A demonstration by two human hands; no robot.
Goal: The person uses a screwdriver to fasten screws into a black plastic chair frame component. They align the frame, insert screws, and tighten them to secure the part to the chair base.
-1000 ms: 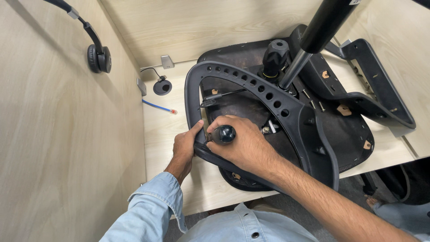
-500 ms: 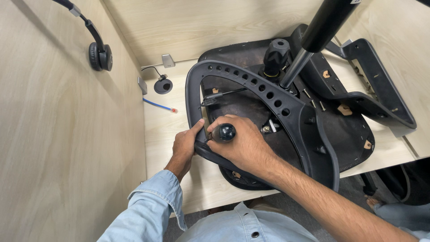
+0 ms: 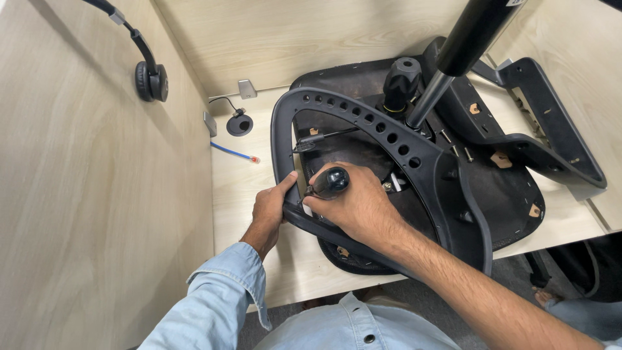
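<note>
An upturned black office chair seat (image 3: 499,194) lies on a light wooden desk (image 3: 240,188). A black armrest loop (image 3: 363,120) with a row of holes arches over it. My left hand (image 3: 271,209) grips the loop's near left corner. My right hand (image 3: 353,202) is closed around a black round-ended screwdriver handle (image 3: 330,181), held down at the seat's underside just beside the left hand. The tool's tip is hidden under my fingers. The chair's gas cylinder (image 3: 453,58) sticks up at the back.
A second armrest (image 3: 551,129) lies at the right. Loose screws (image 3: 453,146) rest on the seat. A headset (image 3: 150,78) hangs on the left partition. A blue cable end (image 3: 234,154) and a round cable grommet (image 3: 240,123) sit on the desk's back left.
Both hands stay in the same grip; the view has shifted only slightly.
</note>
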